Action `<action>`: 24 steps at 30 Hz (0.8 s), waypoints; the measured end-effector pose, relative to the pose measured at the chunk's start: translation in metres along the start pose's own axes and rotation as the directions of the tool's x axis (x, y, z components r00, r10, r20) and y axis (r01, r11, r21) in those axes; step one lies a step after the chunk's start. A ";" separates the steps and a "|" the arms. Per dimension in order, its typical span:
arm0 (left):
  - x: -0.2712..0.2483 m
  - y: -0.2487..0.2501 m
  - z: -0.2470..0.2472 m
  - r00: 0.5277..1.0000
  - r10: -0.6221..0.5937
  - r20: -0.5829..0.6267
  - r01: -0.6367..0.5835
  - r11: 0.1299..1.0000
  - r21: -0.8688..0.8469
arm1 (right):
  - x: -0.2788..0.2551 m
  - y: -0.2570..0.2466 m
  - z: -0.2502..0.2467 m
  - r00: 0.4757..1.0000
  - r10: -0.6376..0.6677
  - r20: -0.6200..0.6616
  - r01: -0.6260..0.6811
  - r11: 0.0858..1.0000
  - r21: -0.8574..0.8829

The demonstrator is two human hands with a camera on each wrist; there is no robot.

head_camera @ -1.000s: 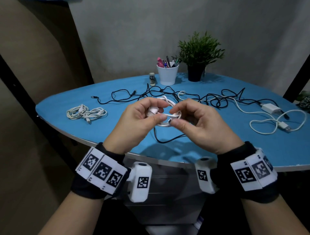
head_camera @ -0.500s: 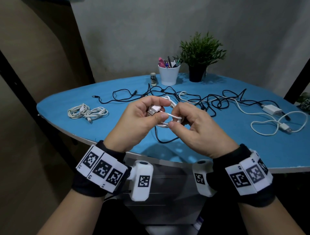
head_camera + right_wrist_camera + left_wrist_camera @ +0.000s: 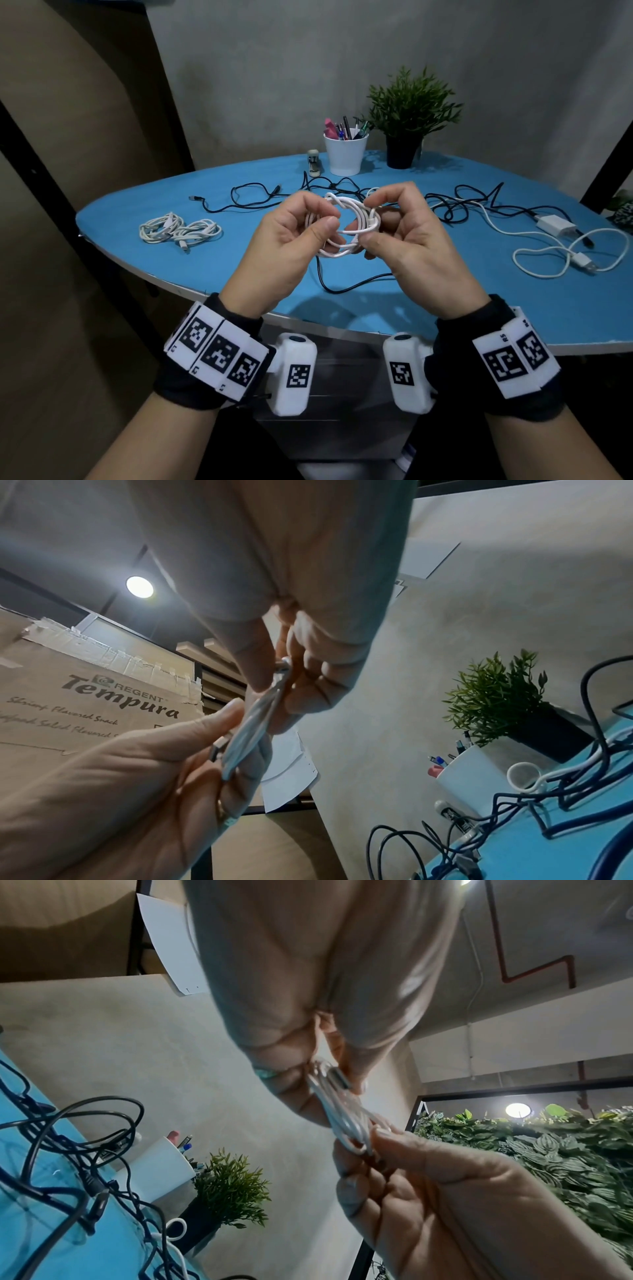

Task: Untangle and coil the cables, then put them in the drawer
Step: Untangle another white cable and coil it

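I hold a small coil of white cable (image 3: 346, 226) (image 3: 346, 1118) (image 3: 253, 723) in the air above the blue table's (image 3: 445, 301) near edge. My left hand (image 3: 301, 236) pinches the coil's left side between thumb and fingers, with the metal USB plug (image 3: 339, 1077) at the thumb. My right hand (image 3: 387, 226) pinches the right side, where a turn of cable crosses the loops. A tangle of black cables (image 3: 342, 192) lies behind my hands. Two coiled white cables (image 3: 178, 231) lie at the left. A white cable with a charger (image 3: 555, 229) lies at the right. No drawer is recognisable.
A white pen cup (image 3: 346, 150), a potted plant (image 3: 407, 113) and a small stapler (image 3: 313, 162) stand at the table's back edge. One black cable loop (image 3: 342, 284) runs toward the near edge under my hands. Cardboard boxes (image 3: 85, 710) stand at the left.
Both hands have risen slightly and turned the coil so its round face points toward me. The right hand has brought a turn of cable across the loops at the right side.
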State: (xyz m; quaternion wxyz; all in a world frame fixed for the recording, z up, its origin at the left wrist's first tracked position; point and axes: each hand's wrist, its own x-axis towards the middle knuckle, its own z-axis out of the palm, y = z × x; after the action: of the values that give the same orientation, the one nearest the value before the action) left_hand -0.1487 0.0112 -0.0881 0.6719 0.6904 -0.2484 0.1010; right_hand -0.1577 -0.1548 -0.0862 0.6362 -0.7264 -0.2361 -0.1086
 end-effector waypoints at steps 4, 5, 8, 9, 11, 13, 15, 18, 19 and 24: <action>0.003 -0.001 0.003 0.999 -0.049 0.010 0.049 0.998 0.030 | 0.001 0.000 0.001 0.999 -0.014 -0.043 0.013 1.000 -0.021; 0.004 -0.001 0.004 0.996 -0.088 0.004 0.088 0.996 0.033 | 0.001 0.001 0.001 0.998 -0.014 -0.055 0.012 0.999 -0.037; 0.005 0.002 0.007 0.980 -0.194 0.035 0.194 0.981 0.001 | 0.001 0.002 0.000 0.997 -0.021 -0.077 0.015 0.997 -0.072; 0.005 0.002 0.007 0.975 -0.214 0.060 0.216 0.976 -0.029 | 0.001 0.003 -0.001 0.997 -0.025 -0.079 0.018 0.997 -0.080; 0.004 0.004 0.007 0.963 -0.254 0.086 0.261 0.961 -0.088 | 0.002 0.001 -0.003 0.997 -0.031 -0.077 0.024 0.996 -0.088; 0.005 0.005 0.006 0.956 -0.284 0.076 0.290 0.954 -0.072 | 0.002 0.001 -0.003 0.997 -0.029 -0.068 0.024 0.997 -0.075; 0.007 0.006 0.006 0.954 -0.293 0.061 0.295 0.955 -0.036 | 0.002 0.001 -0.003 0.998 -0.007 -0.062 0.004 0.998 -0.057; 0.008 0.005 0.004 0.951 -0.301 0.077 0.301 0.954 0.008 | 0.002 0.002 -0.004 0.996 0.053 -0.077 -0.054 0.998 -0.016; 0.008 0.004 0.003 0.950 -0.300 0.090 0.299 0.954 0.021 | 0.002 0.002 -0.004 0.995 0.056 -0.084 -0.057 0.998 -0.008; 0.006 0.005 0.005 0.944 -0.308 0.116 0.314 0.949 -0.032 | 0.001 0.001 -0.001 0.992 0.046 -0.118 -0.042 0.998 0.035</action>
State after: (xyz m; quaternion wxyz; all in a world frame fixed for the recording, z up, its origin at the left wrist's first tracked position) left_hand -0.1463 0.0050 -0.0815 0.6819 0.7084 -0.1750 -0.0505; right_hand -0.1560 -0.1560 -0.0862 0.6631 -0.7133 -0.1834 -0.1335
